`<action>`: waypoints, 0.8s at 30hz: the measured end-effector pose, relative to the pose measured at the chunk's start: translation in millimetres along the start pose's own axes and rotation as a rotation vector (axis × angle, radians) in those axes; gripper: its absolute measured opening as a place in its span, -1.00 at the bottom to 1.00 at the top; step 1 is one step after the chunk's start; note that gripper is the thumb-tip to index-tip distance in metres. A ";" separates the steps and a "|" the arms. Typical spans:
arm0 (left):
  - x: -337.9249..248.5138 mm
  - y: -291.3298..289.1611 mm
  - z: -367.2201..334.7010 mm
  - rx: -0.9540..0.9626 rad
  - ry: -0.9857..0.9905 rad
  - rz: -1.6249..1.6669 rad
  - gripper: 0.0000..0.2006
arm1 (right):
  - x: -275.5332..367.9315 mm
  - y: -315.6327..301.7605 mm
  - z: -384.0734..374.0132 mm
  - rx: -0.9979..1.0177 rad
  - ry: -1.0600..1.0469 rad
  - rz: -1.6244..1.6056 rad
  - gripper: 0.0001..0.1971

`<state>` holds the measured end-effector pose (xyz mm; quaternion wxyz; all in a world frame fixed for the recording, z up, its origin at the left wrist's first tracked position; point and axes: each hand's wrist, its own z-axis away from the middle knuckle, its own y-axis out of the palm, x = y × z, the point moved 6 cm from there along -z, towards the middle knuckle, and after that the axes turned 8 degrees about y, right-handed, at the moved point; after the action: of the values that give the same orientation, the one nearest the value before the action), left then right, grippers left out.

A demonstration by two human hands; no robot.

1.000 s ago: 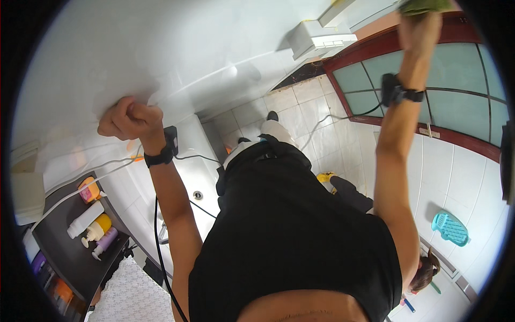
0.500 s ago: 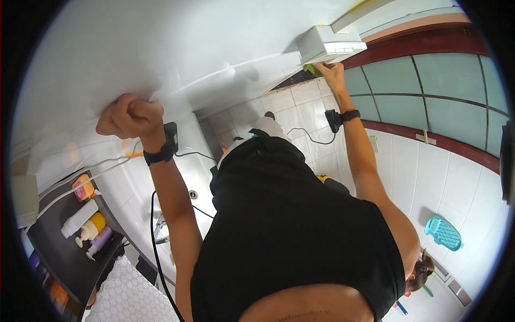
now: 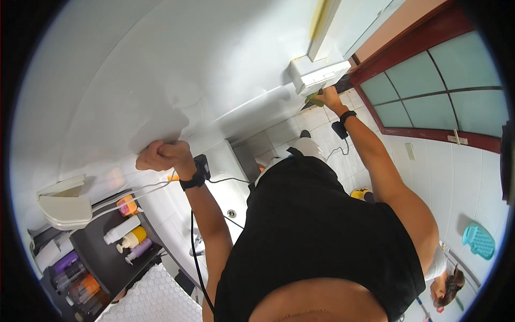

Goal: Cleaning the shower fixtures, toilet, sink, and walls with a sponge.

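Observation:
My left hand [image 3: 167, 155] is closed like a fist close to the glossy white wall [image 3: 171, 70], its shadow falling beside it. Whether anything sits inside those fingers is hidden. Farther right, my right hand [image 3: 328, 99] grips a small green cloth-like piece [image 3: 313, 99] just below a white wall box [image 3: 319, 75]. Only part of the green piece shows past the fingers. Each wrist wears a black strap with a small black device [image 3: 340, 129] and a cable.
Bottles and a soap pack stand on a dark shelf [image 3: 99, 241] at left, below a white holder [image 3: 64, 209]. A white basin [image 3: 228, 188] lies beneath my left arm. A red-framed glass door [image 3: 424, 86] is at right. Another person's head [image 3: 448, 285] shows at lower right.
The whole view has shifted, so both hands appear lower in it, the left one also farther right. My right hand stays under the wall box with the green cloth. The left remains closed.

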<state>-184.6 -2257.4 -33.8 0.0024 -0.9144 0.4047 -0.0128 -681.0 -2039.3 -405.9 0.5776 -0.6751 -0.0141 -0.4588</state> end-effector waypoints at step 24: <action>4.9 -15.1 -16.3 0.021 -0.099 0.187 -0.79 | 70.3 -0.6 60.1 0.081 0.692 -1.244 -0.74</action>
<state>-170.5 -2250.8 -17.2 0.0332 -0.8721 0.4873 0.0283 -604.4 -2027.4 -355.5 0.2050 -0.3355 -0.2295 -0.8904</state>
